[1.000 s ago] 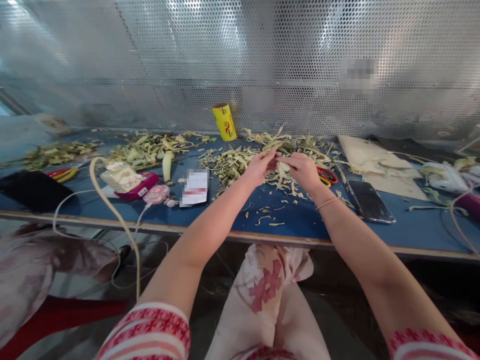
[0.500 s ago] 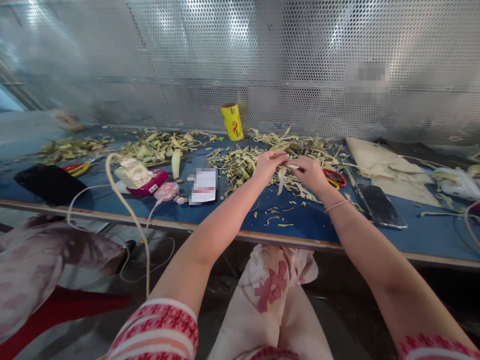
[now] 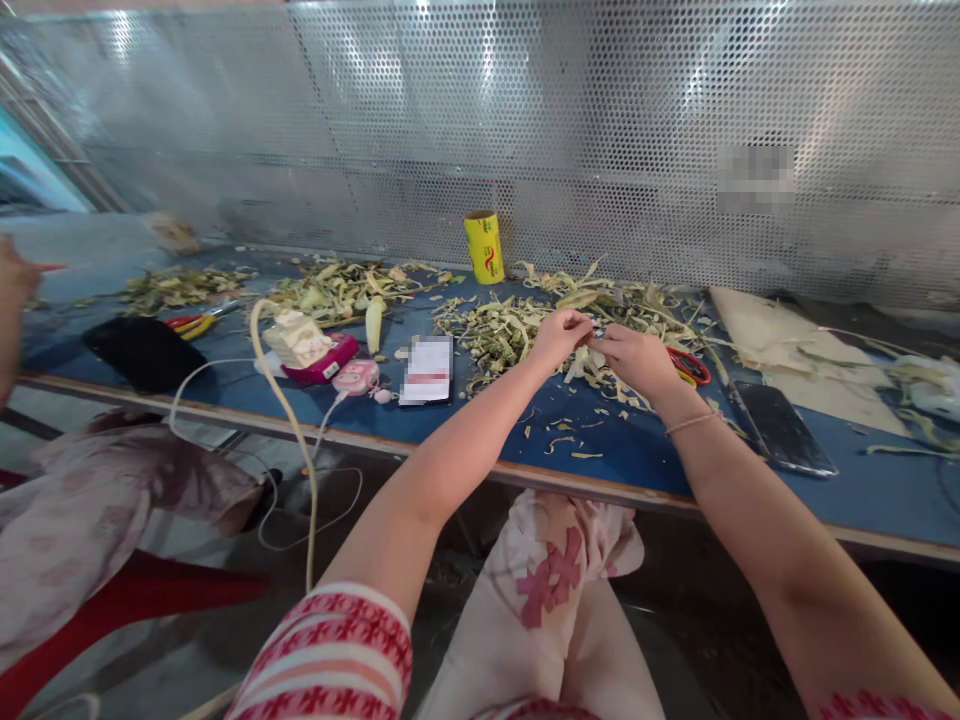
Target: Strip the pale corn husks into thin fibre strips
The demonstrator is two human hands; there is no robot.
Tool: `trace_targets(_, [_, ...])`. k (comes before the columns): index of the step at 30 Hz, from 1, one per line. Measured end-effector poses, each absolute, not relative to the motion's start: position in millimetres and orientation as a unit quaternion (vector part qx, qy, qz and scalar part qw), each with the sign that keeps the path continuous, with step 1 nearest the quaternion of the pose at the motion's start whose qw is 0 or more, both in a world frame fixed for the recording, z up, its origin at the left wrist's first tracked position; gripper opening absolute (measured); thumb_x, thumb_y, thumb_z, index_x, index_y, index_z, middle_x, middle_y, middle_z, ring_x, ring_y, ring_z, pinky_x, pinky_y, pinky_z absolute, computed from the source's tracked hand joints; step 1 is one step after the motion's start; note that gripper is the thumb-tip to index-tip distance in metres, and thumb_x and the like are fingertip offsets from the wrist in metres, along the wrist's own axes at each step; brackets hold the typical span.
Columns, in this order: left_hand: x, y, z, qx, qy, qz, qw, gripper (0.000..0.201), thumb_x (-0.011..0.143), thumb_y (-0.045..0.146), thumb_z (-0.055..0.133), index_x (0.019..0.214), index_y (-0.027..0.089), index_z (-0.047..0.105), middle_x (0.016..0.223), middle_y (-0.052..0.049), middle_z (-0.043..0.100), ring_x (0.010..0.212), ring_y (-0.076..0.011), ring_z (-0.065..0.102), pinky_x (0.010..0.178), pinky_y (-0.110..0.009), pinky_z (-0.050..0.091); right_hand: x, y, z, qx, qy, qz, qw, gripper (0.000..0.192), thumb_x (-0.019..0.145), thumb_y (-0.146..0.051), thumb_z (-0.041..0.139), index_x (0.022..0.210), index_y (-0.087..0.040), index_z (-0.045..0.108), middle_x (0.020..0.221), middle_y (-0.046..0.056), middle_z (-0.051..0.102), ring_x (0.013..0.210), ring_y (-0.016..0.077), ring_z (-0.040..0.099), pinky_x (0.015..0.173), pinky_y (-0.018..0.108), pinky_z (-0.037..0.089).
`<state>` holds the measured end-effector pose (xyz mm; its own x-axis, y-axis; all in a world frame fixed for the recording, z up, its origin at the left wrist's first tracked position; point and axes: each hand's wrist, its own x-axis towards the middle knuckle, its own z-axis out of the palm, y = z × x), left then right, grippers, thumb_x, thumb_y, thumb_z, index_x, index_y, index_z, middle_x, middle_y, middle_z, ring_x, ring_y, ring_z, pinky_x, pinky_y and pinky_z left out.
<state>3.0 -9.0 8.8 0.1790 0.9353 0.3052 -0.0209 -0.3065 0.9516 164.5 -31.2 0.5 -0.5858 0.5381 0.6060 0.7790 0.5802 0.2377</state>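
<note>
Over a heap of pale green and straw-coloured plant strips (image 3: pixel 491 335), my two hands meet fingertip to fingertip. My left hand (image 3: pixel 561 335) is closed in a pinch, thumb against forefinger. Facing it, my right hand (image 3: pixel 637 358) is also pinched closed, its wrist wearing a thin bracelet. A small pale plant strip shows between them, mostly hidden by the fingers. Scissors with red and yellow handles (image 3: pixel 691 367) lie just beyond my right hand, partly covered by it. Small scraps are scattered on the blue tabletop (image 3: pixel 517 440) below the hands.
A yellow tube (image 3: pixel 484 250) stands by the perforated metal wall (image 3: pixel 420 120). A phone (image 3: pixel 781 428) and brown paper (image 3: pixel 810 350) lie right. Leftward are a white card (image 3: pixel 427 370), a magenta box (image 3: pixel 322 362), cables, a black pouch (image 3: pixel 142 352) and another person's hand (image 3: pixel 13 275).
The view has shifted slightly left, so things appear further right. My fingers stay pinched together, with less of the pale strip showing. Another person's hand has come into view at the left edge.
</note>
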Motion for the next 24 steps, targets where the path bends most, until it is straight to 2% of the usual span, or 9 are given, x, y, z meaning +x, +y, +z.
trace_targets(3, [0.7, -8.2, 8.8, 0.622, 0.375, 0.516, 0.455, 0.018, 0.083, 0.015, 0.056, 0.065, 0.013, 0.056, 0.055, 0.002, 0.055, 0.048, -0.0059, 0.045, 0.053, -0.021, 0.036, 162.5, -32.3, 1.3, -0.377, -0.859, -0.213, 0.274, 0.034, 0.081, -0.01, 0.045, 0.095, -0.023, 0.073, 0.077, 0.006, 0.062, 0.067, 0.0161, 0.053, 0.052, 0.028, 0.03])
trace_targets(6, [-1.4, -7.4, 7.6, 0.63, 0.364, 0.515, 0.453, 0.017, 0.082, 0.016, 0.058, 0.065, 0.013, 0.056, 0.052, 0.004, 0.052, 0.047, -0.0048, 0.043, 0.051, -0.019, 0.035, 160.3, -33.6, 4.1, -0.345, -0.869, -0.12, 0.333, 0.033, 0.076, -0.008, 0.048, 0.095, -0.019, 0.072, 0.082, 0.007, 0.064, 0.076, 0.0182, 0.058, 0.063, 0.028, 0.042])
trace_targets(9, [-2.0, -9.0, 7.4, 0.621, 0.36, 0.498, 0.487, 0.019, 0.084, 0.018, 0.058, 0.066, 0.014, 0.055, 0.05, 0.005, 0.049, 0.045, -0.0039, 0.043, 0.048, -0.018, 0.034, 161.1, -32.5, 6.9, -0.315, -0.874, -0.042, 0.368, 0.035, 0.072, -0.005, 0.047, 0.096, -0.018, 0.068, 0.086, 0.007, 0.066, 0.08, 0.019, 0.06, 0.072, 0.03, 0.047])
trace_targets(14, [-0.1, -10.8, 7.2, 0.592, 0.378, 0.475, 0.53, 0.015, 0.082, 0.02, 0.064, 0.073, 0.012, 0.056, 0.057, 0.004, 0.056, 0.049, -0.0044, 0.054, 0.055, -0.018, 0.044, 166.5, -24.5, 6.9, -0.331, -0.843, -0.001, 0.424, 0.026, 0.08, -0.007, 0.042, 0.088, -0.019, 0.063, 0.09, 0.007, 0.068, 0.086, 0.0193, 0.061, 0.081, 0.034, 0.048])
trace_targets(24, [0.7, -6.6, 3.4, 0.604, 0.36, 0.477, 0.527, 0.02, 0.079, 0.026, 0.068, 0.071, 0.012, 0.056, 0.059, 0.003, 0.057, 0.054, -0.0054, 0.058, 0.059, -0.019, 0.047, 166.0, -26.6, 11.8, -0.346, -0.83, -0.013, 0.437, 0.014, 0.084, -0.013, 0.049, 0.087, -0.019, 0.062, 0.088, 0.008, 0.066, 0.087, 0.0201, 0.06, 0.081, 0.034, 0.047])
